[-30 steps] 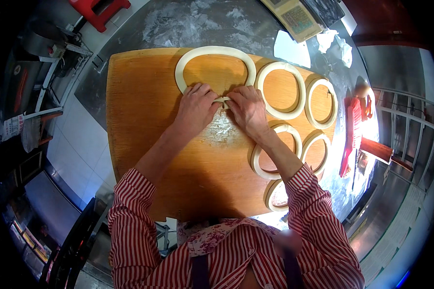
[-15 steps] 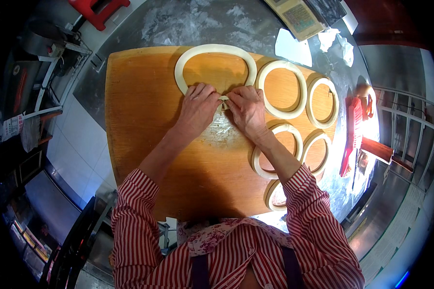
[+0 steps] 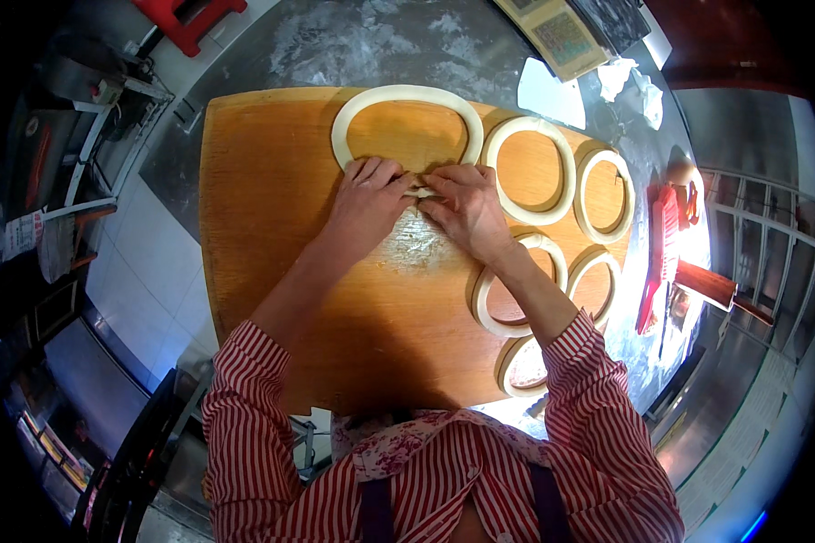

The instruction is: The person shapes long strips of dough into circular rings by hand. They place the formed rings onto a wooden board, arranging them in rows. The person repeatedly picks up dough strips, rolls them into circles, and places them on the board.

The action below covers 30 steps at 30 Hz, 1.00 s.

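A large pale dough ring [image 3: 406,94] lies at the far middle of a wooden board [image 3: 272,208]. My left hand [image 3: 369,197] and my right hand [image 3: 466,206] meet at the near side of that ring, fingertips pinching the two dough ends together. A patch of flour [image 3: 414,249] marks the board just below my hands. Several finished dough rings lie to the right, among them a tall oval ring [image 3: 530,169] and a smaller ring [image 3: 605,195].
The board rests on a flour-dusted metal table [image 3: 371,41]. A red scraper-like tool [image 3: 659,258] and a wooden-handled tool [image 3: 711,285] lie at the right. A red object [image 3: 190,20] sits at the far left, a scale-like device [image 3: 561,36] at the far right.
Both hands stay at the ring's joint, fingers shifting slightly as they press the ends. The rings on the right have not moved.
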### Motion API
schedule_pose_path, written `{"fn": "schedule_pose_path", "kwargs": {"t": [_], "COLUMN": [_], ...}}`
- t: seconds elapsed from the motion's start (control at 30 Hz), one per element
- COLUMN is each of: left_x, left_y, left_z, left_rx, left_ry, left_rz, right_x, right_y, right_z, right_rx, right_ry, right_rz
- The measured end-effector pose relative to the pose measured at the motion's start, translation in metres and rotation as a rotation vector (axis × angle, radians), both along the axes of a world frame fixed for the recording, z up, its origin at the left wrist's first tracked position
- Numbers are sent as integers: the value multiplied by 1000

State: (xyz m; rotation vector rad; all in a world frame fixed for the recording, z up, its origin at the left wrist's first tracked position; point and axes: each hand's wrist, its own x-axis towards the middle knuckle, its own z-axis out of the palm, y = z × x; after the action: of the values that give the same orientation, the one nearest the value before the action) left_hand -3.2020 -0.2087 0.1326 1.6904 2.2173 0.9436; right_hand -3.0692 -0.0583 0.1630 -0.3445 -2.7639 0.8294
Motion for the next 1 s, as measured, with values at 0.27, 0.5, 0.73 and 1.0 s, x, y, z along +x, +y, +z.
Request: {"fn": "schedule_pose_path", "kwargs": {"t": [0.27, 0.5, 0.73, 1.0], "left_x": [-7, -2, -4, -1], "left_y": [-6, -16, -4, 4], "left_z": [0, 9, 4, -6], "left_rx": [-49, 102, 110, 109], "left_ry": [-158, -171, 21, -78], "left_rz": [-26, -15, -70, 14], "right_x": [-7, 13, 14, 5], "right_y": [-5, 4, 9, 12], "right_z": [-20, 9, -2, -9], "right_rx": [48, 73, 126, -7], "right_ry": [43, 48, 68, 30], "right_rz": [48, 33, 85, 19]}}
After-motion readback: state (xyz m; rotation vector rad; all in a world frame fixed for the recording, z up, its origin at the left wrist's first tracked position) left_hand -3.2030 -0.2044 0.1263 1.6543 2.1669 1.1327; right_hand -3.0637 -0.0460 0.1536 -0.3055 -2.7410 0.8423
